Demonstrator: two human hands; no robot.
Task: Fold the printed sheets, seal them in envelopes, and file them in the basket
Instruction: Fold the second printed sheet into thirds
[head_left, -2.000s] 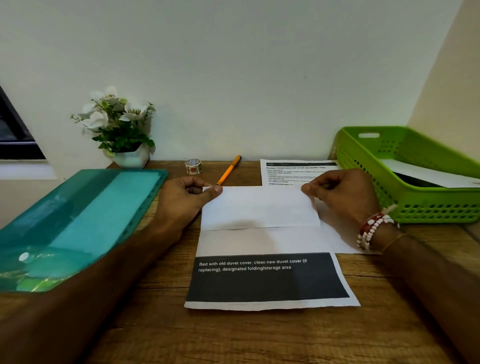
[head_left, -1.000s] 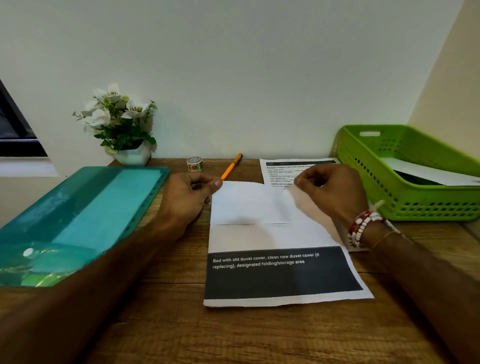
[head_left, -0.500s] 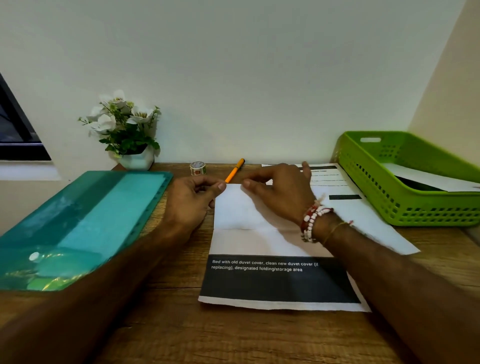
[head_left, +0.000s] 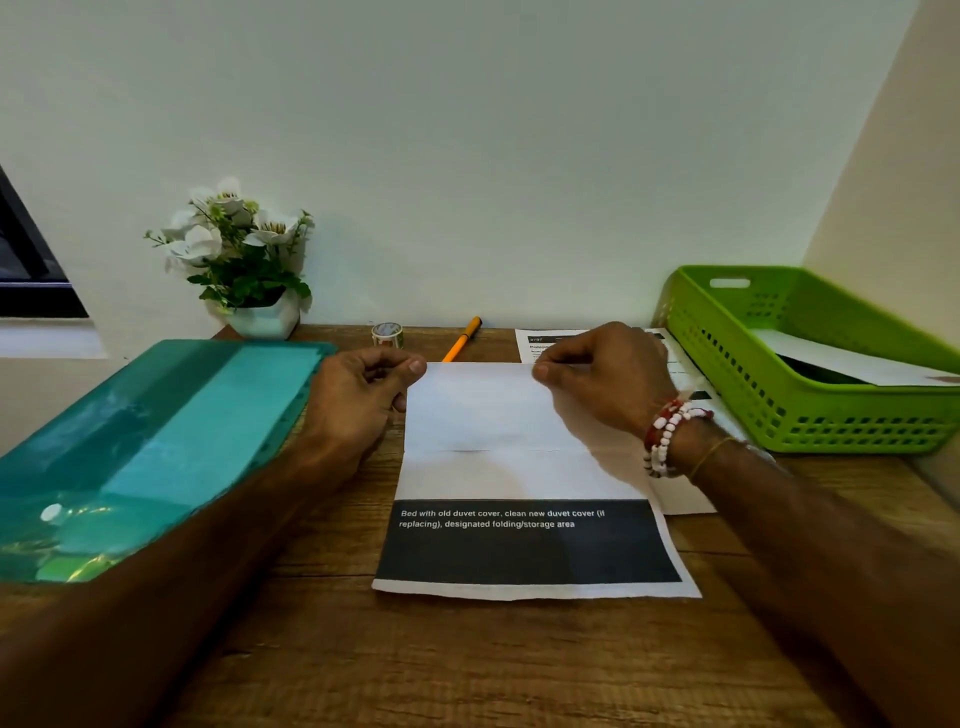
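The left grip (head_left: 363, 400) is closed on the far left corner of the sheet (head_left: 519, 473), thumb on top and fingers curled beneath. The right grip (head_left: 608, 384) pinches the same far edge to the right of its middle, thumb and forefinger together on the paper. Beaded bracelets (head_left: 667, 436) circle the right wrist.

The sheet lies flat on the table (head_left: 467, 665) between the two forearms, in the middle of the scene. Its far part is folded over toward the near side, blank side up, and the flap's loose edge runs across the sheet. Nearer lies a white strip, then a black band with white print.

A second sheet (head_left: 550, 343) lies under the first and under the right grip, its printed far end showing past the knuckles.

To the right, a green basket (head_left: 810, 415) stands on the table against the wall. A white paper (head_left: 852, 364) lies in it over something dark.

Along the far edge of the table lie an orange pen (head_left: 462, 340) and a small tape roll (head_left: 387, 334), just beside each other. Farther left stands a potted plant (head_left: 244, 260) with white flowers. A teal folder (head_left: 156, 447) covers the left side, just beside the left forearm.
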